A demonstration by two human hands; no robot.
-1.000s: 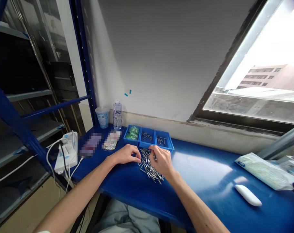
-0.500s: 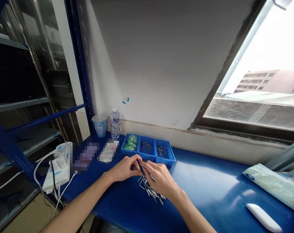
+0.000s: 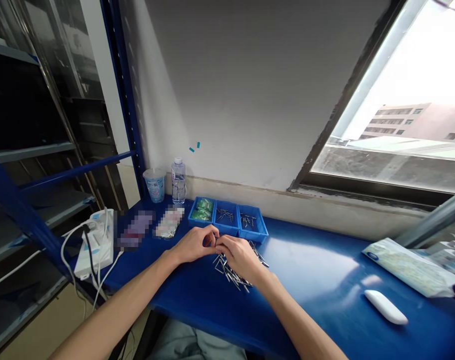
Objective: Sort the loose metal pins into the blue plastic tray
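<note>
My left hand [image 3: 196, 244] and my right hand [image 3: 239, 254] meet above the blue table, fingertips pinched together. What they hold between them is too small to make out. Under and beside my right hand lies a loose pile of thin metal pieces [image 3: 233, 277]. Just behind the hands stand three joined blue bins: the left bin [image 3: 192, 221] holds green-and-clear packets [image 3: 203, 209], while the middle bin [image 3: 227, 230] and the right bin [image 3: 254, 236] contain small metal pieces.
Back left are a lidded cup [image 3: 154, 186] and a clear bottle [image 3: 178, 182]. Two blurred packets lie in front of them. A white power strip [image 3: 96, 245] with cables sits at left. On the right lie a white object [image 3: 386, 306] and a pale package [image 3: 411, 267].
The view has tipped down slightly, so the bins and table sit higher in the picture. Both hands remain pinched together, with my right hand's fingertips now closer to my left hand's.
</note>
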